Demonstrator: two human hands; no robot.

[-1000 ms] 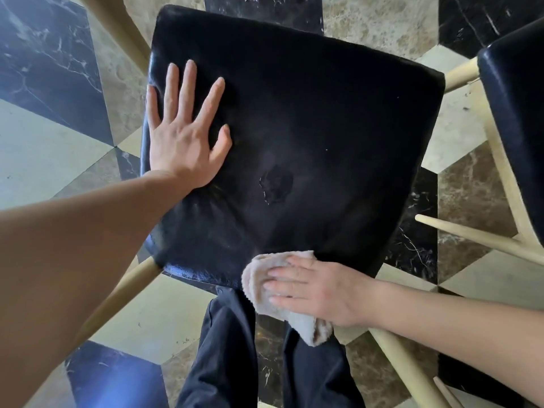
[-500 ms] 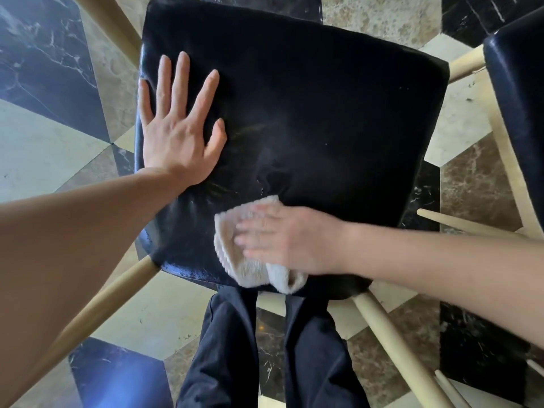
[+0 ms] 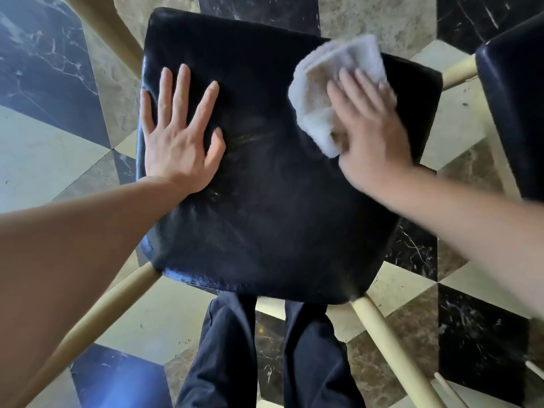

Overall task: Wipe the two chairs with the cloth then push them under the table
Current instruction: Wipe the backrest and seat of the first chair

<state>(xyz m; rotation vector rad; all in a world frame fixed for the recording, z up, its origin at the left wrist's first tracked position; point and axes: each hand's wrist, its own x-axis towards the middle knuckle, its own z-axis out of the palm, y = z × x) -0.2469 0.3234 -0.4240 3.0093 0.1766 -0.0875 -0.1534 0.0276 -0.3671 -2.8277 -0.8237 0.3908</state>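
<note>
A chair with a black leather seat [image 3: 273, 207] and pale wooden legs fills the middle of the view, seen from above. My left hand [image 3: 179, 136] lies flat on the seat's left side, fingers spread, holding nothing. My right hand [image 3: 371, 125] presses a folded whitish cloth [image 3: 323, 92] onto the seat's far right corner; the hand is blurred. The second chair [image 3: 518, 113], also black-seated, shows only partly at the right edge. No table is in view.
The floor [image 3: 44, 148] is marble in black, cream and brown diamond tiles. My dark trouser legs [image 3: 229, 357] stand just behind the seat's near edge. Pale chair legs [image 3: 391, 348] splay outward at the lower left and lower right.
My right hand has swept the cloth from the seat's near edge across to its far right corner. The left hand has stayed flat in place.
</note>
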